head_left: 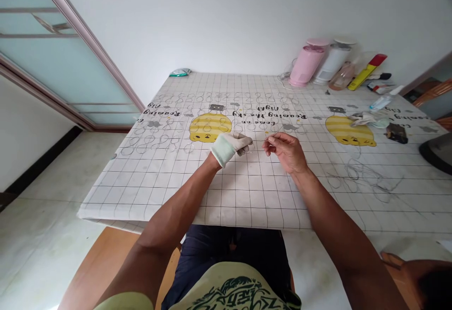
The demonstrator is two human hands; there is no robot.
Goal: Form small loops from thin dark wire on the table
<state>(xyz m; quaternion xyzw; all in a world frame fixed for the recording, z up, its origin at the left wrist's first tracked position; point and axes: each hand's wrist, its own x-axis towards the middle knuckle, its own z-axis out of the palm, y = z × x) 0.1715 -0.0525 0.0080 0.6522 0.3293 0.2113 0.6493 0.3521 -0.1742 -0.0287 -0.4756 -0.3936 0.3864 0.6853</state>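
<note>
My left hand [231, 147], in a pale green and white glove, is closed in a pinch above the middle of the table. A thin loop of wire [251, 148] shows faintly at its fingertips. Just to the right, my bare right hand [285, 150] has its thumb and forefinger pressed together; whatever lies between them is too small to make out. A narrow gap separates the hands. Many thin wire rings [141, 139] lie in rows on the checked tablecloth beyond and to the left of my hands. Tangled loose wire [356, 176] rests to the right.
Against the wall at the back right stand a pink cylinder [306, 64], a white cylinder [331, 63], a bottle [342, 75] and a yellow box [363, 75]. A crumpled glove [374, 119] and a small dark box [396, 133] lie at right. A green packet [180, 72] sits at the back left.
</note>
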